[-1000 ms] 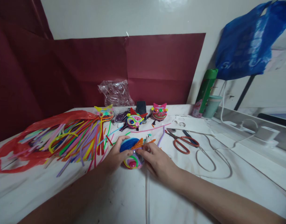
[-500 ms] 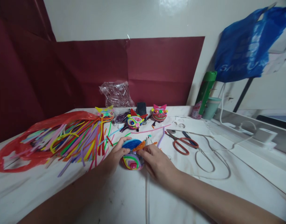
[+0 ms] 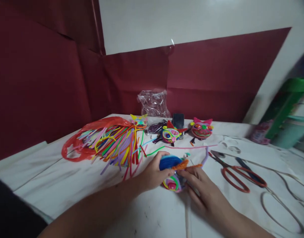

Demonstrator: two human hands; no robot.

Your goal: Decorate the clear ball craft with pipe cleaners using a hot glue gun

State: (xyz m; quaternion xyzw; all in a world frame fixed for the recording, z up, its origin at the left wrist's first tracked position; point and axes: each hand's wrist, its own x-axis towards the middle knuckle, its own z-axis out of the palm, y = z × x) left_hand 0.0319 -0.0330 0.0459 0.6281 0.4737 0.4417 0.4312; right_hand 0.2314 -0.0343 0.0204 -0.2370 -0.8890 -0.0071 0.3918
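A round ornament [image 3: 170, 164] with a blue top and a colourful, pink-centred lower side sits between my hands above the white table. My left hand [image 3: 158, 170] grips its left side, thumb on the front and fingers behind the blue part. An orange fuzzy strip [image 3: 183, 165] crosses the ornament on the right. My right hand [image 3: 197, 185] pinches at this strip, thumb and forefinger against the ornament's right edge. The exact contact under the right fingertips is hidden.
Colourful pipe cleaners [image 3: 112, 142] lie on a red plastic bag [image 3: 74, 155] at the left. Finished-looking ornaments [image 3: 202, 128] stand at the back beside a dark phone [image 3: 178, 121]. Orange-handled scissors [image 3: 237, 175] and a cord [image 3: 288, 215] lie right. A green can [image 3: 285, 102] stands beyond.
The view has turned left, so everything appears further right. Both hands still hold the ornament, and more of the orange strip shows beyond the right fingers.
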